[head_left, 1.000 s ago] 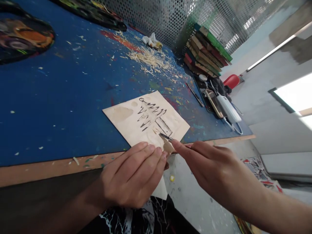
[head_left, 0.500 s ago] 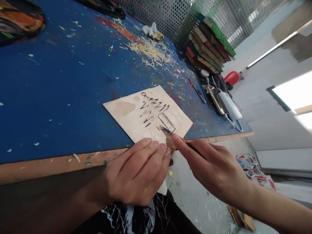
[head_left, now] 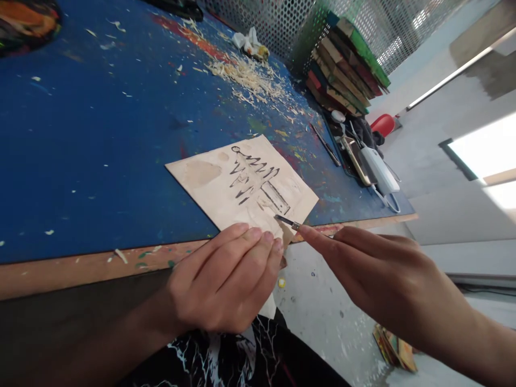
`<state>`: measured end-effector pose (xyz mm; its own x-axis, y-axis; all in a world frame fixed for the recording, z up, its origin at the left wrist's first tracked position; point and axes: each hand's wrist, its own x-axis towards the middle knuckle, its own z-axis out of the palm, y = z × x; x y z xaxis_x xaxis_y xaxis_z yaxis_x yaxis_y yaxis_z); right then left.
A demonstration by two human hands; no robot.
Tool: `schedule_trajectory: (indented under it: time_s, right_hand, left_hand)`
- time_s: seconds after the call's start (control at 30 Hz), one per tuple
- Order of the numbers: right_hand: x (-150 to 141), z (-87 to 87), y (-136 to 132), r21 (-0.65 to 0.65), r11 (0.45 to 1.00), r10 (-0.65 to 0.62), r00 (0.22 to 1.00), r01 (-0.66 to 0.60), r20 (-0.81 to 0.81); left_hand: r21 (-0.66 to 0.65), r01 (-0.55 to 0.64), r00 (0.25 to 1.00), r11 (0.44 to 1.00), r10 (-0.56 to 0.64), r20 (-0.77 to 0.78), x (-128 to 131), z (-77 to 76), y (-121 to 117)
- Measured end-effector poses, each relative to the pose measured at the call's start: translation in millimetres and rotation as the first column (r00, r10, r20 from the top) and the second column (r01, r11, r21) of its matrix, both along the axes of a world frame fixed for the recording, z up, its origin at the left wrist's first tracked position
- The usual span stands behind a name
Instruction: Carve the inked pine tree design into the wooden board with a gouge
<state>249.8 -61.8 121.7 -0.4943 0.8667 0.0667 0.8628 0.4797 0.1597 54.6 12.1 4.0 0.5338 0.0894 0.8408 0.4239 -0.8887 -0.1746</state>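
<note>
A pale wooden board [head_left: 203,174] with dark zigzag lines and a drawn rectangle lies at the table's front edge, one corner reaching past it. My left hand [head_left: 229,279] is closed over the board's near edge, fingers together on top and thumb hidden. In my right hand [head_left: 374,263] is a thin carving tool [head_left: 287,221], gripped with the index finger stretched along it. Its metal tip is at the board's surface, just below the drawn rectangle. Most of the handle is hidden by my fingers.
Pale shavings [head_left: 250,80] are heaped on the blue table [head_left: 100,134], near a crumpled tissue [head_left: 250,44]. Farther right are a stack of boards [head_left: 342,67], a pen-like tool [head_left: 324,145], a phone [head_left: 357,160] and a white power bank [head_left: 380,171]. A perforated metal screen [head_left: 270,27] stands behind.
My right hand has drawn the carving tool back to the right, its tip shifting away from the carved spot. My left hand stays on the board. The view has shifted slightly.
</note>
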Motion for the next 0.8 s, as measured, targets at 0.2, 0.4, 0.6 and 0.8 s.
schedule_trajectory:
  time_s: [0.2, 0.4, 0.6, 0.8]
  right_hand:
    - [0, 7.7, 4, -0.044, 0.999, 0.024, 0.999, -0.023, 0.026]
    - [-3, 19.1, 2, -0.085, 0.995, 0.055, 0.996, -0.049, 0.076]
    - [-3, 17.4, 7, -0.105, 0.993, 0.061, 0.996, -0.054, 0.063]
    - [6, -7.1, -8, 0.009, 1.000, -0.005, 0.998, 0.005, 0.065]
  left_hand:
    - [-0.097, 0.007, 0.999, 0.995, -0.010, -0.038, -5, 0.0, -6]
    - [-0.257, -0.015, 0.998, 0.966, 0.000, -0.060, -9, -2.7, -16]
    - [-0.140, 0.041, 0.993, 0.989, -0.057, -0.107, -14, -3.4, -5]
    - [-0.115, 0.102, 0.993, 0.988, -0.107, -0.045, -11, 2.6, 3]
